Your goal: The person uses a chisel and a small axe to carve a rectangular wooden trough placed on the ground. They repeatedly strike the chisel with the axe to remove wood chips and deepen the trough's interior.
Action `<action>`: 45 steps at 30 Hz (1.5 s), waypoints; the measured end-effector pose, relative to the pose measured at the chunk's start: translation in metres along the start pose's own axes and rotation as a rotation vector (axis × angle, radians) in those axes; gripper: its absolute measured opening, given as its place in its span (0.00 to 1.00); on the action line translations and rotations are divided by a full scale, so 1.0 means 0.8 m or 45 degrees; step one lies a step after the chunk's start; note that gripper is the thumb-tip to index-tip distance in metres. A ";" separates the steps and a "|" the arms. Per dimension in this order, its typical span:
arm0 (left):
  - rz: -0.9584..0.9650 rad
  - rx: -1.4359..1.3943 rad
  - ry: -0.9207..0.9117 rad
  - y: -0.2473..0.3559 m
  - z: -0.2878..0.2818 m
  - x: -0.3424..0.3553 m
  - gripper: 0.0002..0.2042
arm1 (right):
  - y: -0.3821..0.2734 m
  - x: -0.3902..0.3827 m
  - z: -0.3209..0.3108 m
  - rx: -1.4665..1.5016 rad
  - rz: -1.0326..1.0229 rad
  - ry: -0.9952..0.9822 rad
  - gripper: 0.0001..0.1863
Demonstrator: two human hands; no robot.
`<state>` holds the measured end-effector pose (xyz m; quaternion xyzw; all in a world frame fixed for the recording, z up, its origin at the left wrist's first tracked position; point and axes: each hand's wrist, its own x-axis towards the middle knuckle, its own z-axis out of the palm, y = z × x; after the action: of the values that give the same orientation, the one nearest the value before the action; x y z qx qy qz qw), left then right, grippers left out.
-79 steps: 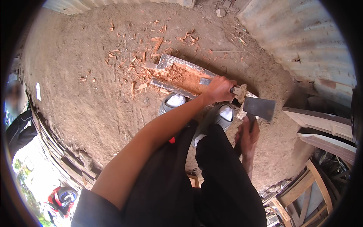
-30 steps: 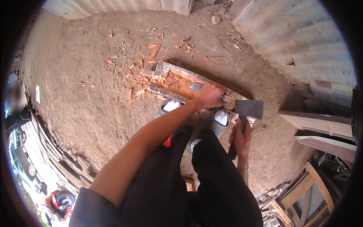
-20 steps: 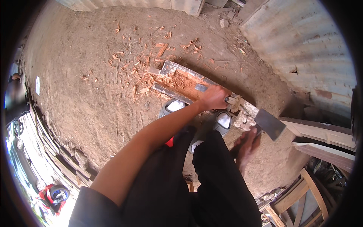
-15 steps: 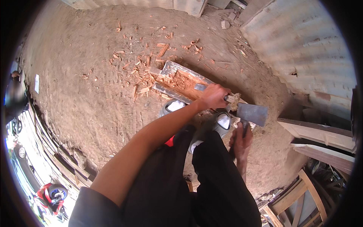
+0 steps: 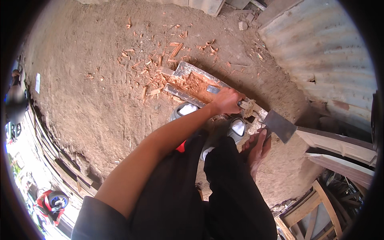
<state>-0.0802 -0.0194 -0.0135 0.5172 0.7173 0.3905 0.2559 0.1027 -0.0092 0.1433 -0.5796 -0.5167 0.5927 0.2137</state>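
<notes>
My left hand point(image 5: 229, 101) is closed round a chisel, whose flat metal blade point(image 5: 213, 89) rests in the hollow of a wooden beam point(image 5: 182, 69). The chisel's frayed butt point(image 5: 249, 105) sticks out on the right of the fist. Lower right, my right hand point(image 5: 257, 148) grips the dark handle of a hatchet. Its broad grey blade point(image 5: 281, 126) is in the air, a little apart from the chisel's butt. Reddish shavings fill part of the hollow, and the beam's near right end is partly hidden by my hand and shoes.
Wood chips point(image 5: 155, 91) lie scattered on the dirt ground point(image 5: 92, 108). My grey shoes point(image 5: 237, 127) are close against the beam. Corrugated metal sheeting point(image 5: 320, 52) stands at upper right. Wooden boards point(image 5: 340, 146) and a wooden frame point(image 5: 308, 208) lie at right. A red motorbike point(image 5: 50, 204) is at lower left.
The hatchet blade has swung to the right, away from the chisel's butt, as my right hand turned. My left hand and the chisel stay in place on the beam.
</notes>
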 end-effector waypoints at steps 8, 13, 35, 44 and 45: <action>0.090 -0.136 0.125 0.007 0.008 0.001 0.15 | -0.015 -0.019 -0.014 -0.017 -0.101 0.022 0.21; 0.022 -0.072 0.008 0.013 0.013 0.006 0.17 | -0.012 -0.013 0.002 -0.013 -0.120 0.115 0.19; 0.080 -0.064 0.121 0.002 0.019 0.010 0.11 | 0.018 0.018 -0.022 -0.263 0.089 -0.086 0.17; -0.008 -0.050 0.022 0.011 0.010 0.009 0.17 | -0.004 0.006 -0.017 -0.267 0.115 -0.079 0.17; -0.020 -0.029 0.014 0.011 0.009 0.008 0.17 | -0.006 0.009 -0.023 -0.374 0.175 -0.185 0.17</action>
<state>-0.0721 -0.0103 -0.0104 0.5063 0.7183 0.3994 0.2611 0.1157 0.0054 0.1479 -0.5942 -0.5709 0.5645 0.0478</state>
